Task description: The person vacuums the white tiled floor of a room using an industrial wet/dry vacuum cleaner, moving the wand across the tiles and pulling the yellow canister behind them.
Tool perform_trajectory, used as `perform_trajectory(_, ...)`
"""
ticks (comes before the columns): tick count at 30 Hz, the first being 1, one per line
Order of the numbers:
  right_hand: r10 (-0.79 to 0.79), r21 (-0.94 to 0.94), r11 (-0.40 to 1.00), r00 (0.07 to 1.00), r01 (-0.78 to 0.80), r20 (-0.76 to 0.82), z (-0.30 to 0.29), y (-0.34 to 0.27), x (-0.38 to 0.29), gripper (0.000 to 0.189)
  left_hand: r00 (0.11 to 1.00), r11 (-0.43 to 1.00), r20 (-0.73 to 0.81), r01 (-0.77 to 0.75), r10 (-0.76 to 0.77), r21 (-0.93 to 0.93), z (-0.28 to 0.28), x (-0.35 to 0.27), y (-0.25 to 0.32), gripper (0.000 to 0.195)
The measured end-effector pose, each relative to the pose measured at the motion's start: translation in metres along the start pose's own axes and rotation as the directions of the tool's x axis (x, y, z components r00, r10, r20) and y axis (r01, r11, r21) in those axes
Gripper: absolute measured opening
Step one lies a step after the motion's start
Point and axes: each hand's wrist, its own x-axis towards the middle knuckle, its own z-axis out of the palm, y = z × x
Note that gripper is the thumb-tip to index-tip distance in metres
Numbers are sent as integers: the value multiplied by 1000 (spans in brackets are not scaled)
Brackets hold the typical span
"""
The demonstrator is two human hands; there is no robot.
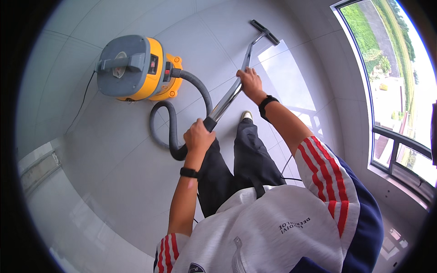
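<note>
Both my hands hold the chrome wand point(226, 101) of a canister vacuum cleaner. My left hand point(199, 137) grips the black handle end, close to where the hose joins. Farther along the tube, my right hand point(251, 83) is wrapped around the metal. At the wand's far end a dark floor nozzle point(265, 32) rests on the tiles. The vacuum cleaner point(131, 66), with a grey top and yellow body, stands on the floor at the upper left. A grey corrugated hose point(173, 126) loops from its inlet and passes behind my left hand.
Pale tiles point(126, 150) cover the floor. A black power cord point(82, 105) trails from the back of the vacuum cleaner. A wall with a window point(387, 133) rises at the right. My shoe point(247, 115) stands beneath the wand, and a thin dark cable point(290, 178) lies by my leg.
</note>
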Motion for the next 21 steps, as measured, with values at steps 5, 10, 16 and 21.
perform_trajectory(5,78,111,990,995,-85,64,-2,-15,14,21,998,997,-41,53,-56,-54,-3,4,-2,28)
perform_trajectory(10,-149,93,986,978,136,146,33,-92,-1,25,976,979,-99,184,-193,-89,-12,-55,-63,34)
perform_trajectory(16,-383,132,923,890,361,245,46,-198,-32,30,925,914,-43,365,-378,-176,-44,-144,-107,32)
perform_trajectory(21,-669,164,724,624,670,404,38,-235,-54,30,874,814,81,477,-479,-332,-43,-208,-99,34)
